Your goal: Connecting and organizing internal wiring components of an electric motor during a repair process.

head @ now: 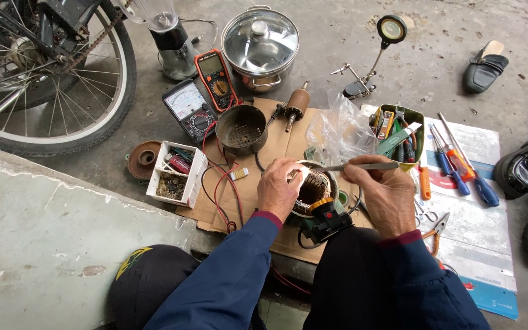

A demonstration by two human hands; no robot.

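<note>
On flattened cardboard (279,143) over concrete, left hand (278,188) curled round a motor stator (314,189), right hand (386,194) pinching metal tweezers (362,165) above its copper windings, screwdrivers (459,165) nearby.

Motor stator (313,189) lies on cardboard (276,140); multimeter (216,78) behind it, screwdrivers (459,165) to its right (on a poster (484,244)).

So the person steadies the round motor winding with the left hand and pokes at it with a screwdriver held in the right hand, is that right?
Not quite. The left hand does steady the motor winding, but the right hand holds slim metal tweezers, not a screwdriver. The head view shows it; the screwdrivers lie untouched on the paper to the right.
</note>
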